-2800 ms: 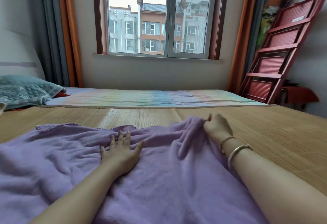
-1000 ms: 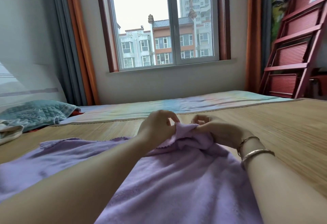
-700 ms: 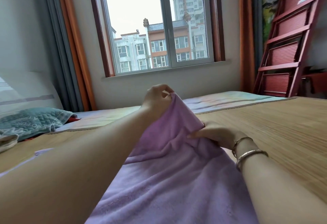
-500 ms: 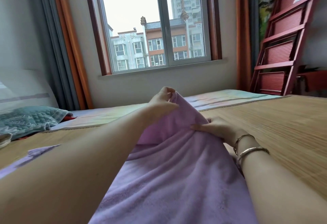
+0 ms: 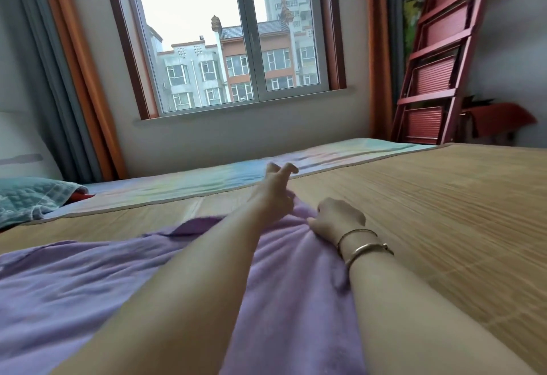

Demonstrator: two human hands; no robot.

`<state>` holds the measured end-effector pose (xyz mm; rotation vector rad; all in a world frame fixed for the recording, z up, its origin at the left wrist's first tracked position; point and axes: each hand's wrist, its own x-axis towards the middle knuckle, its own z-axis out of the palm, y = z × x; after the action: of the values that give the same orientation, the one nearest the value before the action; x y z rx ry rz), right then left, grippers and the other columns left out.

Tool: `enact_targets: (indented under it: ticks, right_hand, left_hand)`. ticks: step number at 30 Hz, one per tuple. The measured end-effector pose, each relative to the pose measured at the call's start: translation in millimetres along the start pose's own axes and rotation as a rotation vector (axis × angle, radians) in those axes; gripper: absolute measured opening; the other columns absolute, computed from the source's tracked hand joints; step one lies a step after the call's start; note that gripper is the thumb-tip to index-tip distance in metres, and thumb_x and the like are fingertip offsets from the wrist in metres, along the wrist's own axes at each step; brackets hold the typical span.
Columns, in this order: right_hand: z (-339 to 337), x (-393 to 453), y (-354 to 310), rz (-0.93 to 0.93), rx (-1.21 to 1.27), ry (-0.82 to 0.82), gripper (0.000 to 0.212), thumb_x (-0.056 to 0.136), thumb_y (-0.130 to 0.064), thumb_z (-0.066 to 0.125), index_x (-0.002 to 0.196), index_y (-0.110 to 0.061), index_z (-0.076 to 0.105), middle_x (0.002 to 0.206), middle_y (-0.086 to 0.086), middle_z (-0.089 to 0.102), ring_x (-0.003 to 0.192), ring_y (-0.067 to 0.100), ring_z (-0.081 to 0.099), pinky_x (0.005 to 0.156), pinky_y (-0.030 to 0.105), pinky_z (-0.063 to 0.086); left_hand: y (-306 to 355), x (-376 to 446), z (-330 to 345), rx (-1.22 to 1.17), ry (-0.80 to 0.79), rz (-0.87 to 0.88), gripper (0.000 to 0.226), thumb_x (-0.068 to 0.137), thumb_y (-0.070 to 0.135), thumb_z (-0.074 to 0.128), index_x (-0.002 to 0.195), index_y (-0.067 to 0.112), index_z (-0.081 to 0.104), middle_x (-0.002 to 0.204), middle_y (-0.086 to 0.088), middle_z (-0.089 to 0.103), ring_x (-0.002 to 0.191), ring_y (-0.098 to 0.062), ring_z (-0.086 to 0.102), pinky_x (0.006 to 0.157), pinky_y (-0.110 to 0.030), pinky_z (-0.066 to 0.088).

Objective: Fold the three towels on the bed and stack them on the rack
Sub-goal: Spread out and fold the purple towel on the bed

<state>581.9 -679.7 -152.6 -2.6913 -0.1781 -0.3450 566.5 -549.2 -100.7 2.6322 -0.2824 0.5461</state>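
Purple towel (image 5: pixel 124 280) lies spread on bed mat (image 5: pixel 429 197), not yet folded. Right hand (image 5: pixel 337 220) grips far edge — prob. anchoring it; left hand (image 5: pixel 275 194) above, fingers loose, holding nothing. Rack (image 5: pixel 435 70) well apart.

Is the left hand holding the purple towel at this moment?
No, the left hand is above the purple towel with its fingers apart and nothing between them, while the right hand grips the towel's far edge.
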Motion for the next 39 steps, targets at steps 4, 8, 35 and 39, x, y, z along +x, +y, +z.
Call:
enact_targets:
  ticks: [4,8,35,39]
  right_hand:
    - [-3,0,-15,-0.218,-0.064,0.174,0.038,0.086,-0.010,0.053,0.122,-0.015,0.046,0.125,0.010,0.049,0.120,0.029,0.044,0.097,0.036,0.037]
    - [2,4,-32,-0.385,0.024,-0.067,0.028,0.091,-0.029,0.050,0.118,-0.028,0.059,0.131,0.000,0.052,0.126,0.022,0.043,0.104,0.038,0.032]
    - [-137,-264,-5,0.079,-0.014,-0.428,0.022,0.095,-0.032,0.052,0.084,-0.013,0.055,0.101,0.012,0.058,0.087,0.020,0.051,0.054,0.023,0.037]
    - [-147,-293,8,0.140,0.022,-0.227,0.038,0.099,-0.023,0.047,0.117,0.007,0.057,0.125,0.026,0.058,0.112,0.034,0.056,0.075,0.030,0.038]
  left_hand:
    - [-27,-17,9,0.198,-0.022,-0.076,0.028,0.080,0.004,0.054,0.106,0.015,0.056,0.116,-0.007,0.051,0.103,-0.029,0.056,0.089,-0.039,0.048]
    - [-39,-41,-3,0.345,-0.113,-0.127,0.026,0.090,0.029,0.047,0.108,0.022,0.065,0.115,-0.006,0.065,0.111,-0.030,0.056,0.092,-0.036,0.045]
    - [77,-304,-81,0.200,-0.480,-0.208,0.068,0.092,0.064,0.033,0.151,0.037,0.013,0.162,0.006,-0.001,0.148,-0.028,0.001,0.116,-0.057,0.001]
    - [95,-322,-84,0.182,-0.518,-0.231,0.073,0.088,0.073,0.027,0.151,0.041,0.009,0.161,0.009,-0.007,0.148,-0.027,-0.005,0.114,-0.062,-0.001]
